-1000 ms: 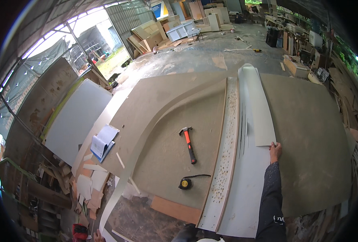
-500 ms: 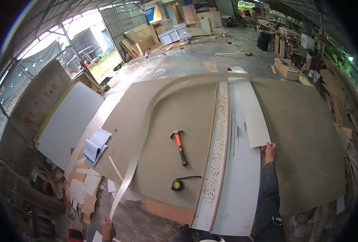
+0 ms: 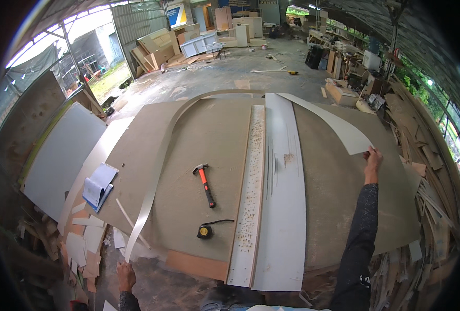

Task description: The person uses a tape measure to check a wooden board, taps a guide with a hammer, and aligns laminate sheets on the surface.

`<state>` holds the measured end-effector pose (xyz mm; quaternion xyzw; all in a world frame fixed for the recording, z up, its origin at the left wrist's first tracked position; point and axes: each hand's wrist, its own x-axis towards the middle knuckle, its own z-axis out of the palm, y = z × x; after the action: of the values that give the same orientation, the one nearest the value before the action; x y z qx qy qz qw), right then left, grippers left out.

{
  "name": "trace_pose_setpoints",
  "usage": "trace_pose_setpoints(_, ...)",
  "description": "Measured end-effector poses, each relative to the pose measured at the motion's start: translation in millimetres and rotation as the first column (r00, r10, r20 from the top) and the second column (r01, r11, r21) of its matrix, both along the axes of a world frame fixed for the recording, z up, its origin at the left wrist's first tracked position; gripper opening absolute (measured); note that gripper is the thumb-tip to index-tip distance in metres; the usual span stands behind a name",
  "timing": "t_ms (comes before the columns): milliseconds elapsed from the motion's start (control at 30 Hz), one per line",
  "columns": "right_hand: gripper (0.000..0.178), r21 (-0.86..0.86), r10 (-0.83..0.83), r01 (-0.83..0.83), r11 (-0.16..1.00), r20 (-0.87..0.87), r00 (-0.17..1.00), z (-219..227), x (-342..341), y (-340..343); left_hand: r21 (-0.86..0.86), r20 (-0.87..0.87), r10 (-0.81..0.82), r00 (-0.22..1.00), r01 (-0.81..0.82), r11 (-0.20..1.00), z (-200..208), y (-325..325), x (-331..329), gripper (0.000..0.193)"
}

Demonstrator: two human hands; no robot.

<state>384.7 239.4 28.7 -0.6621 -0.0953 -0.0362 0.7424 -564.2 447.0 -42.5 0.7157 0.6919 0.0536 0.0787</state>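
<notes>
A long, thin, bendy laminate strip (image 3: 339, 122) arches over the far side of a large brown board (image 3: 193, 145). My right hand (image 3: 373, 158) pinches its wide white end, raised above the board's right part. At the lower left, my left hand (image 3: 126, 276) is closed on the strip's other end, which stands on edge. Between my hands lie a white panel (image 3: 282, 223) with dark scratches and a narrow wood-edged channel (image 3: 248, 207) dotted with brownish specks. Left of these are a claw hammer (image 3: 205, 186) with an orange-and-black handle and a black-and-yellow tape measure (image 3: 205, 231), its tape slightly out.
An open notebook (image 3: 99, 184) rests on the board's left edge. Offcuts (image 3: 77, 249) pile up at the lower left, and wood scraps (image 3: 429, 207) line the right. A pale sheet (image 3: 66, 160) leans at left. Cabinets (image 3: 198, 45) stand farther back.
My right hand has swung the strip's white end rightward and up, off the white panel, uncovering it. My left hand still grips the other end. The view has shifted to the right.
</notes>
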Motion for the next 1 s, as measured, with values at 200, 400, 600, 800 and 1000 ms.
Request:
trace_pose_setpoints(200, 0.041, 0.164, -0.074, 0.076, 0.983, -0.021, 0.997, -16.4, 68.0, -165.1, -0.017, -0.217, 0.012, 0.976, -0.016, 1.000, -14.9, -14.0, 11.2, 0.069)
trace_pose_setpoints(400, 0.055, -0.492, -0.260, 0.629, 0.603, 0.624, 0.737, -45.9, 16.9, -427.9, 0.137, -0.216, -0.070, 0.974, 0.101, 0.985, -69.6, -12.6, 27.6, 0.072)
trace_pose_setpoints(600, 0.064, -0.310, -0.463, 0.487, 0.816, 0.153, 0.873, -45.1, -151.4, -623.3, -0.022, -0.177, -0.110, 0.978, 0.107, 0.994, -100.5, -6.0, 46.4, 0.066)
trace_pose_setpoints(800, 0.047, -0.151, -0.440, 0.415, 0.897, -0.223, 0.870, -195.5, -325.3, -693.6, 0.057, -0.082, -0.023, 0.996, 0.028, 0.998, -127.4, -29.4, 45.4, 0.063)
trace_pose_setpoints(1000, 0.037, -0.198, -0.448, 0.407, 0.892, -0.511, 0.734, -331.6, -406.0, -688.4, -0.081, 0.068, -0.036, 0.997, 0.041, 0.996, -148.8, -98.3, 78.1, 0.065)
